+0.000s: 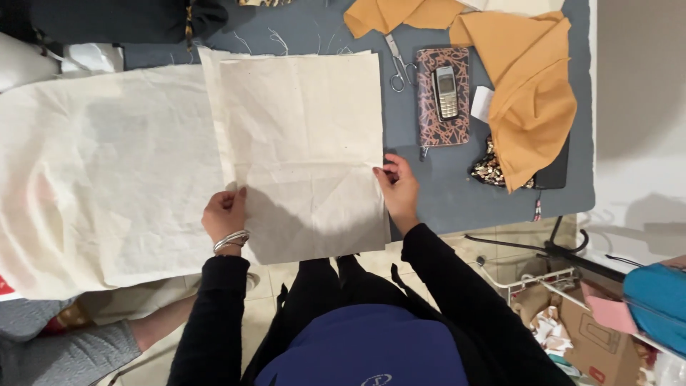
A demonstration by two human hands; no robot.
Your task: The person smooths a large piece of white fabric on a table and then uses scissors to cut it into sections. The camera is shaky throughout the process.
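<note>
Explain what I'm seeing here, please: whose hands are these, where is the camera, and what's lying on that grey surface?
This is one view from a camera worn on a person's head, looking down at their own bare hands. The left hand and right hand each pinch a side edge of a cream cloth panel, which lies on a grey table partly over a larger cream cloth. Also there: scissors, a patterned case with a small phone on it, and mustard fabric.

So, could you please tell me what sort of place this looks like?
Probably a home sewing or craft workspace: cream fabric held flat on a grey table, scissors and folded mustard cloth nearby.
</note>
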